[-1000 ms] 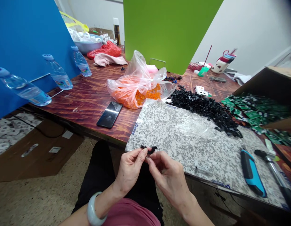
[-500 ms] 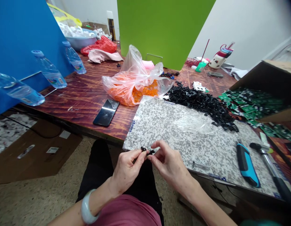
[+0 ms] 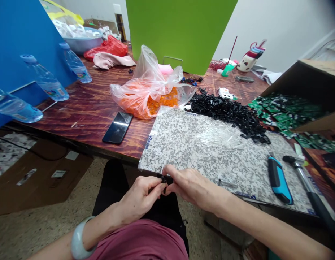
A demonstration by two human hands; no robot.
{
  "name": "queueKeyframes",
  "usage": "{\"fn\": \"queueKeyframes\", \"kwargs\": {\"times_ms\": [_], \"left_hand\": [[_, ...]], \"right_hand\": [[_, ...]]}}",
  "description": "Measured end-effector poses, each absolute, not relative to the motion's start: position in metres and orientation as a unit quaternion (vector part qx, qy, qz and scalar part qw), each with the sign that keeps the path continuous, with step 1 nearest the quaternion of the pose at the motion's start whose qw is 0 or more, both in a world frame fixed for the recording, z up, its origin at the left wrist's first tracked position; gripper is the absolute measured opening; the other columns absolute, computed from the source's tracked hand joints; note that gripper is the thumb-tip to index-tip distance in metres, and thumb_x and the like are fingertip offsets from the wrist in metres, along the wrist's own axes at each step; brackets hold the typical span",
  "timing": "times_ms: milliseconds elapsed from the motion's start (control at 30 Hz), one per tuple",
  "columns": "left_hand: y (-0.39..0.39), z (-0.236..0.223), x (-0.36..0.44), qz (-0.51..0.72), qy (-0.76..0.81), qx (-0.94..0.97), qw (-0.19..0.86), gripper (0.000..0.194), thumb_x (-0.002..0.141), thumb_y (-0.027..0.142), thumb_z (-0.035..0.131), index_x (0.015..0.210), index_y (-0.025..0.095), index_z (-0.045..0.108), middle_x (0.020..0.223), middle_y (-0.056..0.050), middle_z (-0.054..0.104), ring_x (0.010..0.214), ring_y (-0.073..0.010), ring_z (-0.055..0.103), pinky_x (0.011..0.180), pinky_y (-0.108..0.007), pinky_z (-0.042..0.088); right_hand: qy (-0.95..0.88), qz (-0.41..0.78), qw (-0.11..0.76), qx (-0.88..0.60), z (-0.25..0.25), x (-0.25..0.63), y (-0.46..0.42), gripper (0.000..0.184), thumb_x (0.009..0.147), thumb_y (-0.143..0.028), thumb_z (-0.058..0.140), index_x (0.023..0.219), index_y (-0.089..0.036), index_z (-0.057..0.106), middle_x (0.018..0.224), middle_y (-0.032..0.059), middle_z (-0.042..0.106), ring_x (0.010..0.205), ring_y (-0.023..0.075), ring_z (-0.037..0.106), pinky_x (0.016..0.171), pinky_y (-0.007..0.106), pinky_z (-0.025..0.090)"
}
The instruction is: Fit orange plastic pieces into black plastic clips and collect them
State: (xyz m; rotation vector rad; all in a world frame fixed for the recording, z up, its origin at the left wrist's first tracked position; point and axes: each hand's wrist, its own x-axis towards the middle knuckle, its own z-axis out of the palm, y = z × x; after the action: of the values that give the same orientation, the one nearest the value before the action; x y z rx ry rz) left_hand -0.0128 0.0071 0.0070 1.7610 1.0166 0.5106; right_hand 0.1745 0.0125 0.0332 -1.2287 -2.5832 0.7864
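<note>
Grip: the left hand (image 3: 139, 200) and right hand (image 3: 190, 187) are together, both clamped on one small black plastic piece (image 3: 165, 178); the fingers partly hide it.
Item position: between the hands, just off the near edge of a granite-pattern slab (image 3: 183, 151).
Item axis: runs sideways across the view, roughly level; its exact shape is hidden.
Obstructions: none between the hands; the right forearm lies beyond the slab's near corner.
Left of grip: a smartphone (image 3: 117, 127) lies face up on a varnished wooden table (image 3: 83, 112), with water bottles (image 3: 44, 77) further out.
Ahead of grip: a plastic bag of orange pieces (image 3: 146, 97), then a heap of black plastic pieces (image 3: 227, 115) at the slab's far edge, with clear plastic film (image 3: 218, 139) on the slab.
Right of grip: a blue-and-black handled tool (image 3: 278, 182) on the slab, a metal-shafted tool (image 3: 310, 191) beside it, and green printed pieces (image 3: 281, 112) in a cardboard box (image 3: 316, 81).
Left wrist: a pale bangle (image 3: 78, 234).
</note>
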Motion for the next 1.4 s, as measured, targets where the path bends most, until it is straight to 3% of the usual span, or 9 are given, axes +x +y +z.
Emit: {"fn": "queueKeyframes", "kwargs": {"times_ms": [100, 200, 367, 767, 1400], "left_hand": [[0.006, 0.005, -0.017, 0.187, 0.412, 0.690, 0.565, 0.035, 0.089, 0.026, 0.046, 0.062, 0.014, 0.065, 0.056, 0.000, 0.058, 0.054, -0.0115, 0.050, 0.052, -0.021, 0.037], [0.004, -0.001, -0.019, 0.218, 0.434, 0.613, 0.623, 0.030, 0.088, 0.031, 0.051, 0.074, 0.013, 0.070, 0.057, -0.001, 0.062, 0.056, -0.0130, 0.054, 0.053, -0.021, 0.042], [0.003, -0.005, -0.015, 0.283, 0.464, 0.535, 0.647, 0.028, 0.084, 0.035, 0.056, 0.083, 0.012, 0.073, 0.057, -0.002, 0.065, 0.052, -0.0122, 0.055, 0.051, -0.021, 0.043], [0.001, -0.006, -0.014, 0.307, 0.474, 0.518, 0.642, 0.027, 0.083, 0.034, 0.057, 0.084, 0.012, 0.072, 0.057, -0.002, 0.065, 0.052, -0.0116, 0.054, 0.051, -0.021, 0.041], [-0.004, -0.004, -0.007, 0.319, 0.465, 0.484, 0.669, 0.023, 0.084, 0.027, 0.058, 0.090, 0.012, 0.074, 0.066, -0.003, 0.070, 0.060, -0.0123, 0.059, 0.059, -0.021, 0.045]], "right_hand": [[-0.862, 0.282, 0.137, -0.399, 0.021, 0.179, 0.008, 0.022, 0.085, -0.026, 0.060, 0.104, -0.019, 0.050, 0.061, -0.0034, 0.062, 0.052, 0.0124, 0.059, 0.048, 0.019, 0.037], [-0.846, 0.229, 0.252, -0.411, 0.003, 0.182, -0.001, 0.022, 0.087, -0.038, 0.057, 0.097, -0.019, 0.054, 0.065, -0.0012, 0.062, 0.051, 0.0108, 0.057, 0.050, 0.019, 0.041], [-0.791, 0.183, 0.350, -0.467, -0.014, 0.177, -0.015, 0.026, 0.088, -0.043, 0.053, 0.094, -0.018, 0.056, 0.063, -0.0008, 0.059, 0.051, 0.0095, 0.054, 0.050, 0.019, 0.044], [-0.691, 0.365, 0.359, -0.511, -0.014, 0.169, -0.024, 0.026, 0.084, -0.037, 0.061, 0.098, -0.016, 0.056, 0.070, 0.0006, 0.062, 0.056, 0.0101, 0.056, 0.051, 0.020, 0.046], [-0.634, 0.422, 0.402, -0.508, -0.020, 0.165, -0.024, 0.017, 0.084, -0.027, 0.061, 0.097, -0.016, 0.058, 0.069, 0.0010, 0.063, 0.056, 0.0105, 0.057, 0.052, 0.020, 0.046]]}}
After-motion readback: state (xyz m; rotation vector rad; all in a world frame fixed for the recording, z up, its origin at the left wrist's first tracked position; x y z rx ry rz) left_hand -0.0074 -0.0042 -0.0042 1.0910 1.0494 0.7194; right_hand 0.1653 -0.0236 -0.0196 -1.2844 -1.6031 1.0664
